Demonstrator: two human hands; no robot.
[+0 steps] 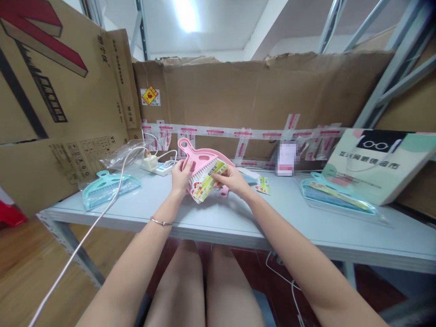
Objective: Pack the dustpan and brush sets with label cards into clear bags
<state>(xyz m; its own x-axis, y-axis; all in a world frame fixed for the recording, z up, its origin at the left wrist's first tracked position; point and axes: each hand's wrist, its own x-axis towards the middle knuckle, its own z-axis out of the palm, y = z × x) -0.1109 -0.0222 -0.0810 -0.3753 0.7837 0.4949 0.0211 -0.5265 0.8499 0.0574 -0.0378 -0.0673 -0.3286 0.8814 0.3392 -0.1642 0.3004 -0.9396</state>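
A pink dustpan with a white-bristled brush set in it is held up over the table. My left hand grips its left side, fingers closed round the edge near the handle. In front of the bristles is a yellow-green printed card, pinched at its right by my right hand. A small pink handle end pokes out below. Whether the card is fastened to the brush I cannot tell. Another such card lies on the table to the right of my right hand.
A bagged teal dustpan set lies at the left, and another bagged teal set with a card at the right. A white cable crosses the left table edge. Behind stand a power strip, a pale box and large cardboard.
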